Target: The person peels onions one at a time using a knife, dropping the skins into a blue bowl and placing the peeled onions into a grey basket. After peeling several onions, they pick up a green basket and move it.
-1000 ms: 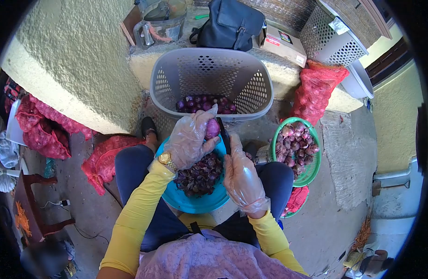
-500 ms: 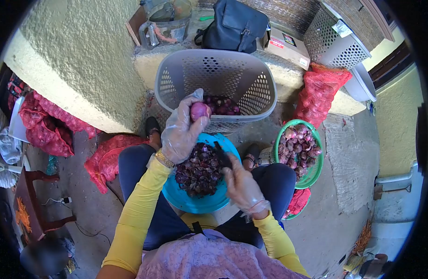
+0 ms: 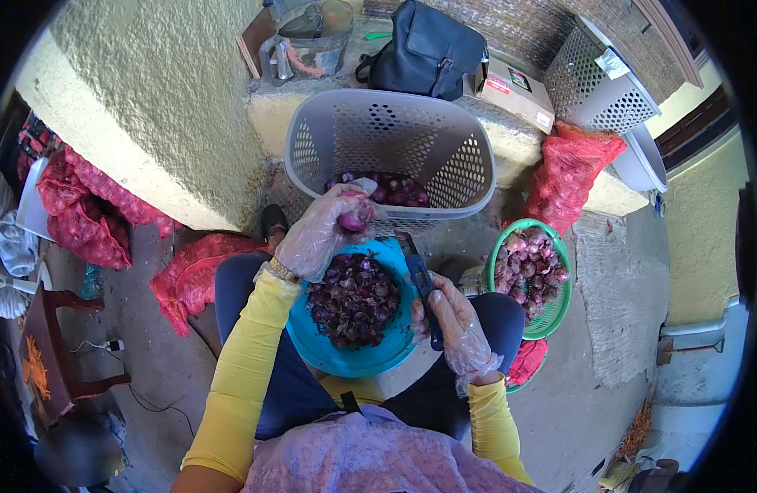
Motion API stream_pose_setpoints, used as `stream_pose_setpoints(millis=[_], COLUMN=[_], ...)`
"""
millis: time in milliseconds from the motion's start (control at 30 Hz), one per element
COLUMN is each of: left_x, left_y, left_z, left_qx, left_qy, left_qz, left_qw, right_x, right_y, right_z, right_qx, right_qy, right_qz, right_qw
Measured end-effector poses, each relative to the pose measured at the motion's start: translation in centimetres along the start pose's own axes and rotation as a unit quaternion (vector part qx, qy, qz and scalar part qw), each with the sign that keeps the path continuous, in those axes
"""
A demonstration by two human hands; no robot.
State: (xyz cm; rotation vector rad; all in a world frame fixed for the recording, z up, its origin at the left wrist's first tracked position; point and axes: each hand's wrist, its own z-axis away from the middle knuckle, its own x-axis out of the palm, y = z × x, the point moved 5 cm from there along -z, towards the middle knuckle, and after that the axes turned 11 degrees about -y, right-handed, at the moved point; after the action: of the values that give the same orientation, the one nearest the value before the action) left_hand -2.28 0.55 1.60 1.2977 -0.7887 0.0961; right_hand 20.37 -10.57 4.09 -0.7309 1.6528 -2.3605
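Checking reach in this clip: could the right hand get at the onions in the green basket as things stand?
Probably yes: the right hand grips a knife, but the green basket sits open just beside it, nothing between.

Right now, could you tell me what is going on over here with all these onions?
A seated person in clear plastic gloves is handling red onions. The left hand holds a peeled onion at the near rim of the grey basket, which has peeled onions inside. The right hand grips a knife beside the blue bowl of skins on the lap. A green basket of unpeeled onions sits to the right.
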Motion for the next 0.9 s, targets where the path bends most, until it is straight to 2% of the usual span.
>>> stream_pose_setpoints(millis=[167,233,333,400,467,500,533,567,633,667,733,800,833,867,900], left_x=[0.2,0.8,0.7,1.0,0.6,0.0,-0.2,-0.2,-0.6,-0.9,-1.4,-0.8,-0.5,-0.6,-0.5], left_y=[-0.1,0.3,-0.2,-0.3,-0.2,-0.3,0.0,0.2,0.8,1.1,1.3,0.8,0.6,0.0,-0.7], left_z=[-0.1,-0.2,-0.5,-1.1,-1.4,-1.6,-1.8,-2.0,-2.7,-3.1,-3.8,-4.7,-5.0,-5.2,-5.4], left_qx=[0.000,0.017,0.038,0.050,0.063,0.084,0.104,0.106,0.110,0.111,0.107,0.113,0.121,0.120,0.114], left_qy=[-0.031,-0.050,-0.079,-0.055,-0.029,-0.034,-0.039,-0.039,0.022,0.023,0.045,0.043,0.041,0.039,0.017], left_qz=[0.101,0.143,0.189,0.199,0.209,0.261,0.313,0.310,0.308,0.304,0.265,0.284,0.306,0.307,0.301], left_qw=[0.994,0.988,0.978,0.977,0.976,0.961,0.943,0.944,0.945,0.946,0.957,0.951,0.944,0.943,0.947], right_x=[0.3,-0.2,0.0,0.6,0.6,0.5,0.2,-0.2,-0.9,-1.5,-2.0,-2.6,-2.6,-2.4,-2.0], right_y=[-0.8,-1.4,-4.8,-7.4,-8.9,-9.5,-10.0,-10.2,-10.0,-9.6,-8.6,-7.8,-7.1,-6.2,-5.9], right_z=[-0.8,-2.1,-4.1,-5.7,-7.9,-9.3,-10.8,-11.9,-13.4,-14.0,-14.1,-13.8,-14.4,-15.0,-15.4], right_qx=[0.006,-0.029,-0.028,-0.037,-0.026,-0.027,-0.071,-0.113,-0.146,-0.176,-0.166,-0.092,-0.149,-0.149,-0.188], right_qy=[-0.016,-0.011,-0.010,-0.020,-0.032,-0.035,-0.028,-0.022,-0.015,-0.003,-0.011,0.070,0.080,0.082,0.075], right_qz=[-0.002,0.042,0.114,0.124,0.085,0.085,-0.037,-0.159,-0.155,-0.151,-0.146,0.044,0.049,0.050,0.095], right_qw=[1.000,0.999,0.993,0.991,0.996,0.995,0.996,0.981,0.977,0.973,0.975,0.992,0.984,0.984,0.975])
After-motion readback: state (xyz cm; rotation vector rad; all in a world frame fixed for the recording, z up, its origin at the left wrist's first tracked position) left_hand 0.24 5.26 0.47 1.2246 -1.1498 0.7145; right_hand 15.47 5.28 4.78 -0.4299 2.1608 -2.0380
